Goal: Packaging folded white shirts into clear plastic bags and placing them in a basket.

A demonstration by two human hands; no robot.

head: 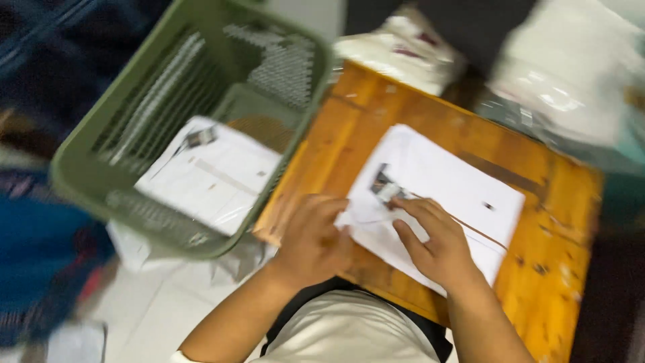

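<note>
Head view, blurred by motion. Folded white garment lies flat on an orange wooden table, with a small dark tag near its upper left corner. Right hand rests palm down on the garment's near left part, fingers spread and extended toward the tag, fingertips just short of it; nothing is gripped. Left hand sits at the garment's left edge, over the table's near corner, fingers curled; whether they pinch the cloth cannot be told through the blur. Green plastic basket stands left of the table, apart from both hands, and holds another folded white item. White bagged bundles lie beyond the table's far edge.
</note>
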